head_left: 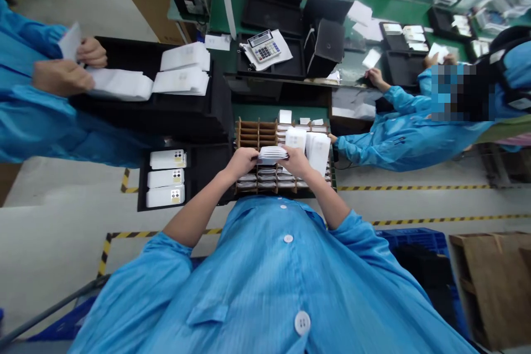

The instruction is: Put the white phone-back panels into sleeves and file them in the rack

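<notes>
Both my hands grip a small stack of white phone cases (271,154) from either end, my left hand (241,162) on its left side and my right hand (296,160) on its right. The stack hovers over a cardboard divider box (251,134) whose front cells hold more cases. Tall white packs (318,150) stand in the box's right cells.
A black tray (143,177) with three white phone cases lies to the left. One co-worker at the left handles white sheets (120,84) over a black bin. Another at the right, in blue, reaches toward the box. A calculator (264,46) sits further back.
</notes>
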Demonstrator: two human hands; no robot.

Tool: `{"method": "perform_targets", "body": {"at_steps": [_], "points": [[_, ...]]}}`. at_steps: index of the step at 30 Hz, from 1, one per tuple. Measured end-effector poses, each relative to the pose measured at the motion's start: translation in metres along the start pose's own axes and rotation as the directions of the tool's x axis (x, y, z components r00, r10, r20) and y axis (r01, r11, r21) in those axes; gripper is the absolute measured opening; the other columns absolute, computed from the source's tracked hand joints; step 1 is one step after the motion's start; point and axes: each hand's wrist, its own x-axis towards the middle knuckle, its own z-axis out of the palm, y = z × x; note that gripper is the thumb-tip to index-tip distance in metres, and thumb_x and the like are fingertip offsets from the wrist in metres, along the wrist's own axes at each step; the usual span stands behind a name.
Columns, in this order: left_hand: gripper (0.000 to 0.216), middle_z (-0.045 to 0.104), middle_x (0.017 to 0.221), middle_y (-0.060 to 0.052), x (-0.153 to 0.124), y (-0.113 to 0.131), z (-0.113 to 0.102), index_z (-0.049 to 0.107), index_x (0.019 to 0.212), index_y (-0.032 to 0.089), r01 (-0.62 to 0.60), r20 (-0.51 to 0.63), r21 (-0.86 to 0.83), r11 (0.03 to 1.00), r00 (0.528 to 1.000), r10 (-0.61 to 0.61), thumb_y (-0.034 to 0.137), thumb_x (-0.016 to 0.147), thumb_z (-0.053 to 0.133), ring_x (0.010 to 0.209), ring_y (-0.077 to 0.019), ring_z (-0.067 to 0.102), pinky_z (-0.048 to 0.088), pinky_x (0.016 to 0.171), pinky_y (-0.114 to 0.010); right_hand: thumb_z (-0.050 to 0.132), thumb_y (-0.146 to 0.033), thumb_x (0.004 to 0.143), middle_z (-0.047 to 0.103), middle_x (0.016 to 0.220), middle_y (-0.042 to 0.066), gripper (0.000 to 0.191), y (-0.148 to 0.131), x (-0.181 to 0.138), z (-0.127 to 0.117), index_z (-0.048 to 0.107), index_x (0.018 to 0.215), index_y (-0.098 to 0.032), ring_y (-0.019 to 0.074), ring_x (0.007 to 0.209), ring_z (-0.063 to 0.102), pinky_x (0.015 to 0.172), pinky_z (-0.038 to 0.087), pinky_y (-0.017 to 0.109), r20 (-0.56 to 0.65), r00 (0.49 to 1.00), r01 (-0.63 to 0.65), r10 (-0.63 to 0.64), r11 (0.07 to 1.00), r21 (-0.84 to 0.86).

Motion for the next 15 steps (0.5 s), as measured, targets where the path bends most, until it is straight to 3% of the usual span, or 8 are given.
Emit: {"method": "perform_targets", "body": {"at_steps": [8,15], "points": [[0.021,0.076,0.089,-0.009,-0.019,-0.012,0.022,0.079,0.083,0.018,-0.062,-0.083,-0.120,0.991,0.995,0.052,0.012,0.090,0.060,0.084,-0.0198,0.067,0.048,0.080,-0.030,0.069,-0.009,0.079,0.081,0.095,0.006,0.032,0.005,-0.019,0.008,0.080,0.107,-0.018,0.0207,0.083,0.071,0.081,0.052,0.027,-0.010,0.999,0.036,-0.035,0.997,0.075],[0.022,0.077,0.094,-0.010,-0.020,-0.011,0.032,0.080,0.090,0.018,-0.126,-0.082,-0.116,0.985,0.990,0.117,0.014,0.094,0.059,0.088,-0.0202,0.068,0.051,0.084,-0.031,0.067,-0.009,0.079,0.082,0.097,0.009,0.031,0.013,-0.028,0.006,0.080,0.107,-0.013,0.0209,0.083,0.073,0.080,0.053,0.027,-0.016,0.999,0.041,-0.039,0.990,0.137]]}}
